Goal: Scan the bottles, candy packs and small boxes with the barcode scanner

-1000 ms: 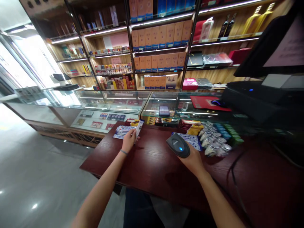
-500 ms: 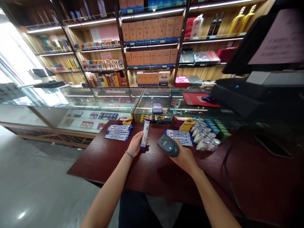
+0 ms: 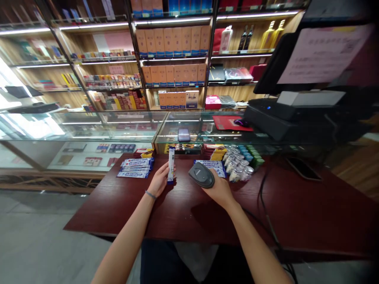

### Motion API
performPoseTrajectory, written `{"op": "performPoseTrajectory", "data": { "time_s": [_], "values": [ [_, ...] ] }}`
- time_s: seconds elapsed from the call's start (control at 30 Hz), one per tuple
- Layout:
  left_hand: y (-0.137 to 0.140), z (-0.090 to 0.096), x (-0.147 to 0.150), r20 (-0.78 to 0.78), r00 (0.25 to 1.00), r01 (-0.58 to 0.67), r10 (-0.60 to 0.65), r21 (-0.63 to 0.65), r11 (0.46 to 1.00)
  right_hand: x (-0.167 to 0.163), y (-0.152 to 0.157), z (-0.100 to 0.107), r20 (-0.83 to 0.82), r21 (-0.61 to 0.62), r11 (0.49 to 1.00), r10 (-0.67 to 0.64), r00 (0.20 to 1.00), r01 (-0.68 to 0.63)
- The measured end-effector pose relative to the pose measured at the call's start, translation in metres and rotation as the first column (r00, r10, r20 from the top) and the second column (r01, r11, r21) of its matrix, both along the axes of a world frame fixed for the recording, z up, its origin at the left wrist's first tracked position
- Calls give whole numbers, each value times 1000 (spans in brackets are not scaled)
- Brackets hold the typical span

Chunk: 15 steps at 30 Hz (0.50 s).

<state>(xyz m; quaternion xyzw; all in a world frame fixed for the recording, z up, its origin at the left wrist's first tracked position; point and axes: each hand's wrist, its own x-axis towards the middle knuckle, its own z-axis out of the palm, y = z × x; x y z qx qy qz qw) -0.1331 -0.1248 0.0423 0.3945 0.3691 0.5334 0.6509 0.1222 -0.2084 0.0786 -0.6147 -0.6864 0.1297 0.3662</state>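
My left hand (image 3: 160,179) is closed around a slim white-and-blue packet (image 3: 171,165), held upright above the dark red table (image 3: 124,213). In my right hand (image 3: 219,190) is a black barcode scanner (image 3: 201,175), its head pointing left toward the packet, a short gap between them. A fanned pile of similar packets (image 3: 135,168) lies left of my left hand. More of these packets (image 3: 213,167) lie behind the scanner, partly hidden by it. Small cans (image 3: 239,165) stand in rows to the right of them.
Red-and-yellow packs (image 3: 213,152) are stacked at the table's back edge, against a glass display case (image 3: 124,126). A phone (image 3: 303,168) lies at right, near a black cable (image 3: 262,193). A monitor (image 3: 275,63) stands behind, beside a mouse (image 3: 241,122) on a red mat (image 3: 226,123).
My view has turned a little to the right, so everything sits further left. The blue light on the scanner has gone out. Both hands keep their holds.
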Motion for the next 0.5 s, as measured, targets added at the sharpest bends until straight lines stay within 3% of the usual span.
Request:
{"op": "performPoseTrajectory", "data": {
  "time_s": [0.1, 0.2, 0.3, 0.37, 0.5],
  "values": [
    [2, -2, 8, -185, 982, 4, 27, 164, 986, 17, -3, 4, -45, 14, 999, -51, 998, 52],
    [3, 0, 22, -449, 886, 53, 116, 348, 936, 38, -9, 4, -130, 36, 995, -86, 988, 91],
    [1, 5, 42, -672, 702, 207, 234, 507, 836, 57, -16, 1, -194, 54, 990, -121, 973, 134],
    [-1, 6, 57, -743, 593, 333, 309, 576, 746, 69, -20, -1, -216, 55, 984, -151, 965, 167],
    [-6, 1, 90, -805, 441, 526, 397, 590, 613, 92, -29, -3, -215, 81, 968, -215, 953, 237]
  ]
}}
